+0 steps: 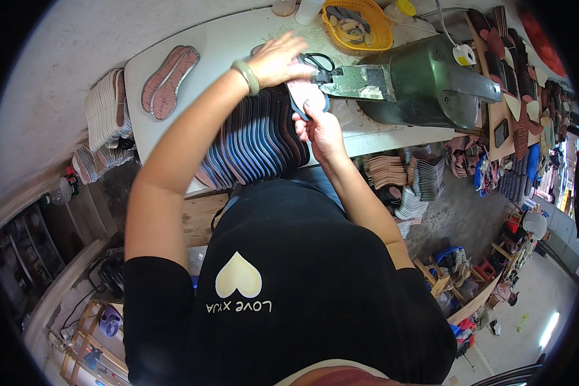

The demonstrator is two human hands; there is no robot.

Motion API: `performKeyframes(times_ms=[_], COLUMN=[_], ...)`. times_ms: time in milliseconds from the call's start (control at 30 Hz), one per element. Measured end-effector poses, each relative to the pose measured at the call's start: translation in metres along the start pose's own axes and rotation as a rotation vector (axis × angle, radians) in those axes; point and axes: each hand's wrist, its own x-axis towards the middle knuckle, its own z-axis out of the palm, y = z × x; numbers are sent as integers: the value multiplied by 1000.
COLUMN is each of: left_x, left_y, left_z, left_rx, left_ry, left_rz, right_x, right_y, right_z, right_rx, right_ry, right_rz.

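Observation:
A shoe insole point(305, 95), pale pink with a dark rim, lies at the green machine's narrow arm point(360, 82). My right hand point(325, 134) pinches its near end, thumb on top. Over its far end is my left hand point(278, 61), fingers stretched out and slightly blurred, a pale bangle at the wrist. Whether the left thumb touches the insole I cannot tell. Black-handled scissors point(320, 62) sit just beyond, against the machine. In front of me, a long row of dark-edged insoles point(254, 138) stands packed on edge.
Two pink insoles point(170, 80) lie on the white table point(222, 42) at left. A yellow basket point(360, 45) of scraps stands at the back. The bulky green machine body point(424, 83) fills the right side. Stacked insoles point(108, 109) lean beyond the left edge; more bundles point(405, 177) are lower right.

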Motion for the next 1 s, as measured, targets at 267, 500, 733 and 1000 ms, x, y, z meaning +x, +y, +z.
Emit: performKeyframes(times_ms=[267, 500, 733, 1000], left_x=[34, 14, -3, -30], left_y=[1, 9, 44, 44], left_z=[-49, -50, -62, -34], left_rx=[-67, -41, -241, -409], left_ry=[-618, -583, -550, -317], left_rz=[94, -64, -372, -461], right_x=[21, 20, 19, 5], right_y=[-7, -15, -25, -3], right_z=[10, 11, 3, 3], right_rx=[-78, -136, -271, -306], right_ry=[7, 61, 96, 2], right_rz=[12, -23, -35, -177])
